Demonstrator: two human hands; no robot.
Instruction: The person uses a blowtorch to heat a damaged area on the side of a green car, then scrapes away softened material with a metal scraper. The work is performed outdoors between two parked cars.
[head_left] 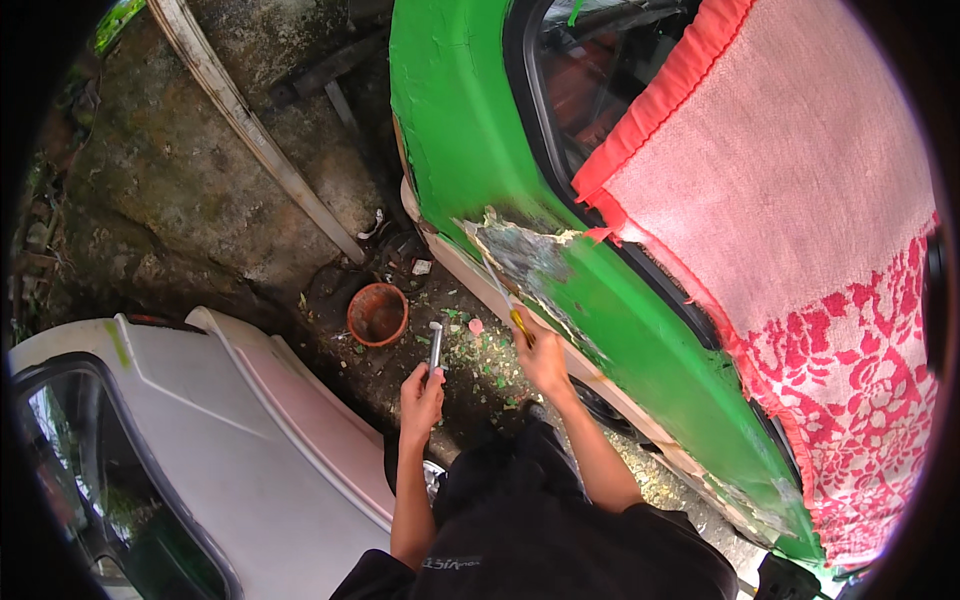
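Wrapped around the handle of a metal hammer (436,348), my left hand (421,402) is closed, and the hammer head points away from me, apart from the car. My right hand (541,355) grips a screwdriver (519,322) by its yellow handle. Its thin shaft reaches up to the lower edge of a damaged patch (530,257) on the green car body (450,130). Paint and filler there are broken away, baring grey metal with a jagged pale rim. Whether the screwdriver tip is wedged under the edge or only touching it, I cannot tell.
A pink patterned towel (770,210) hangs over the green car's right side. A white car (210,410) stands close on the left. An orange-brown pot (378,314) sits on the ground between them, near scattered paint chips (480,365). A long metal strip (260,135) lies beyond.
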